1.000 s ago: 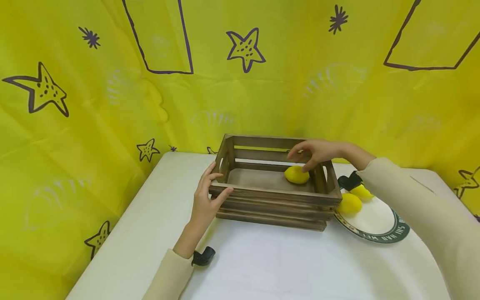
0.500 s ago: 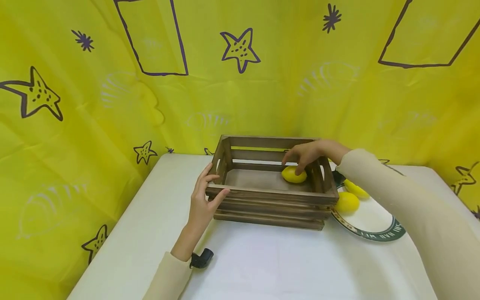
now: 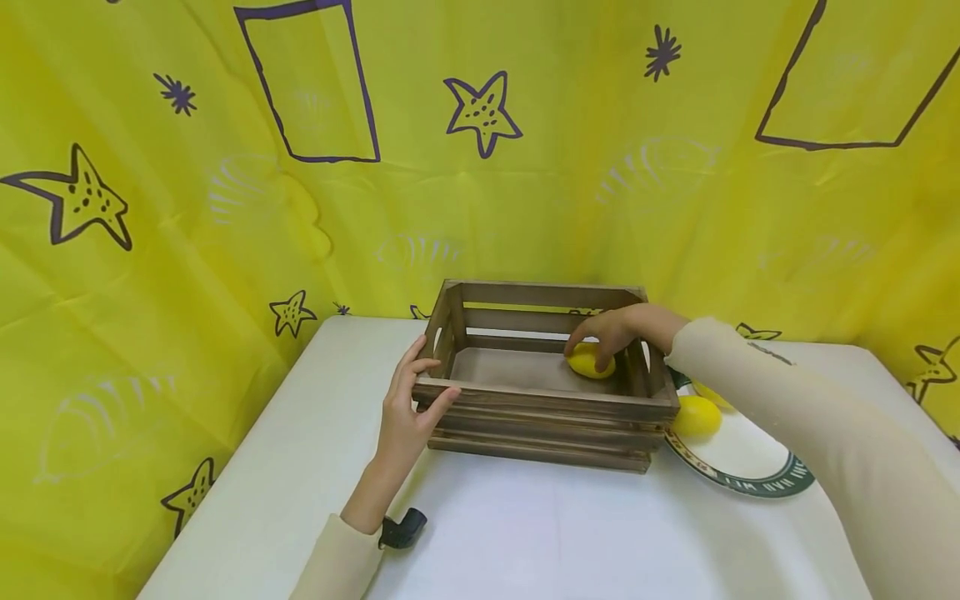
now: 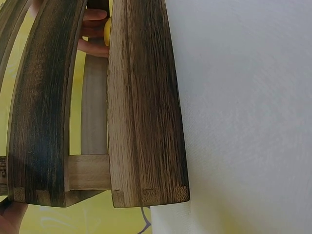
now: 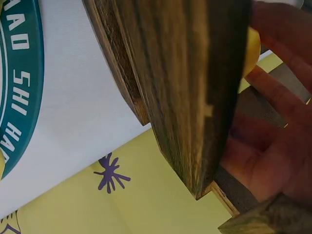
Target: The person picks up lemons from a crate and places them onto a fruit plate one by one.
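Note:
A brown slatted wooden crate (image 3: 540, 417) stands on the table. My left hand (image 3: 401, 421) grips its near left corner, thumb on the front slat and fingers along the end. Inside, toward the right end, lies a yellow lemon (image 3: 588, 363). My right hand (image 3: 618, 332) reaches over the crate's right end, with thumb and fingers curled round that lemon. Through the slats in the left wrist view, right-hand fingers (image 4: 92, 44) touch the lemon (image 4: 107, 32). The crate's wood hides part of the lemon (image 5: 252, 52) in the right wrist view.
Right of the crate, a white plate with a green lettered rim (image 3: 772, 485) holds a lemon (image 3: 697, 417) and another lemon (image 3: 711, 395), mostly covered by my right sleeve. A yellow patterned curtain (image 3: 525, 208) hangs behind the white table (image 3: 525, 533).
My right hand has lowered into the crate and closed its fingers round the lemon, which it was only touching from above. The left hand keeps its grip on the crate.

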`<state>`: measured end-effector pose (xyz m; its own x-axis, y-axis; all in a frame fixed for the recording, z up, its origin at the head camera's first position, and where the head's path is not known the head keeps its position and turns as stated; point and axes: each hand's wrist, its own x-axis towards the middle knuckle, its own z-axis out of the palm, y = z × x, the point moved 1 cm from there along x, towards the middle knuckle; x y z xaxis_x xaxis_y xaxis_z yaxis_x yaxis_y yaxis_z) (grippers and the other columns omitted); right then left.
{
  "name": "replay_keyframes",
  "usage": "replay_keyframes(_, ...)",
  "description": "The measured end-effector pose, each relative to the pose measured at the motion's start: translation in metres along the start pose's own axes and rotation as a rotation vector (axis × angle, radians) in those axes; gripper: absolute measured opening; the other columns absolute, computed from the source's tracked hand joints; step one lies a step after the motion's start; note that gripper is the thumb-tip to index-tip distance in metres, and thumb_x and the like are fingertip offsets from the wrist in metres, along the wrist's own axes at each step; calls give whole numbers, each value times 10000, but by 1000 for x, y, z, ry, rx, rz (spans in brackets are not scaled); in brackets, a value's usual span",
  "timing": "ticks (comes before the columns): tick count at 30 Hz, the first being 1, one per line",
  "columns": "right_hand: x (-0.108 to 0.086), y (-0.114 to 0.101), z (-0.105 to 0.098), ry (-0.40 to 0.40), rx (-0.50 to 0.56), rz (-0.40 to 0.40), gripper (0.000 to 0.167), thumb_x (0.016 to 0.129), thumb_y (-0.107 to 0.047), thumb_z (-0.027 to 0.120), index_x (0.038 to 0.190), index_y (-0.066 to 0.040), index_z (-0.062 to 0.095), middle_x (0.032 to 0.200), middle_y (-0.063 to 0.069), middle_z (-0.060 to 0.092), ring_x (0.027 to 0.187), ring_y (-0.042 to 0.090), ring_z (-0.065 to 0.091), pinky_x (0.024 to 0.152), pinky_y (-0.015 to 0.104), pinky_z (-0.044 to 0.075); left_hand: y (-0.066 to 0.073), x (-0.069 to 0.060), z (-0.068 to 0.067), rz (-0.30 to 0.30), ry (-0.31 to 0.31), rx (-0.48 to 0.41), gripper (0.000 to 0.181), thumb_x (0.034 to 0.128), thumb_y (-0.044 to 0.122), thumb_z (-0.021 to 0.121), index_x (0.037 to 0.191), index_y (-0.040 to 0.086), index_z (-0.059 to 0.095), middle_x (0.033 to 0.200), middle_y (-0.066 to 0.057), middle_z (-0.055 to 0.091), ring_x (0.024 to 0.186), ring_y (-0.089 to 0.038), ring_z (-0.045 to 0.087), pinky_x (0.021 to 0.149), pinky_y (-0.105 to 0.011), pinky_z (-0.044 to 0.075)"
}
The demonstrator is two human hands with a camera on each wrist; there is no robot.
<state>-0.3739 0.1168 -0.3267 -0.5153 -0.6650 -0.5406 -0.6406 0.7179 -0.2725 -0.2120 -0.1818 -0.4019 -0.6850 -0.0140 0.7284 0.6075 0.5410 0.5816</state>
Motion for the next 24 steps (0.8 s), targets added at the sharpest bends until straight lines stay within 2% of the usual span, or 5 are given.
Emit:
replay_keyframes(5, 2, -3, 4, 10, -54, -40, 562, 796, 2, 693, 1333, -122, 581, 1458, 211, 421, 1236, 332, 420, 935, 437, 391, -1, 0, 0, 9, 4, 1, 407, 887, 281, 731, 1166, 34, 568, 1510, -139, 411, 1385, -337, 395, 1134, -322, 310)
replay_keyframes(8, 3, -3, 5, -17, -48, -42, 569, 807, -1, 705, 1348, -107, 564, 1459, 227, 406, 1190, 319, 409, 927, 436, 384, -1, -1, 0, 11, 2, 3, 434, 898, 334, 710, 1164, 24, 563, 1511, -139, 408, 1384, -339, 394, 1134, -269, 295)
replay_keyframes(13, 4, -1, 8, -68, -34, -4, 574, 827, -40, 720, 1365, -142, 550, 1474, 195, 404, 1224, 316, 397, 1055, 507, 338, -2, -1, 1, 11, 4, 3, 472, 907, 390, 683, 1157, 9, 560, 1513, -135, 407, 1385, -335, 394, 1124, -216, 276)
replay_keyframes(17, 4, 0, 8, -85, -46, -43, 544, 804, -26, 734, 1314, -135, 581, 1419, 166, 458, 1201, 304, 417, 1055, 493, 344, -1, 0, 1, 5, 1, 4, 479, 911, 402, 674, 1156, 7, 561, 1512, -128, 410, 1387, -330, 393, 1127, -227, 278)
replay_keyframes(24, 5, 1, 7, -175, 13, -57, 504, 801, 15, 750, 1252, -146, 592, 1306, 111, 445, 1040, 256, 452, 711, 296, 485, 0, 0, 0, -19, -10, 1, 461, 910, 386, 682, 1161, 19, 560, 1519, -116, 404, 1399, -309, 380, 1130, -250, 277)
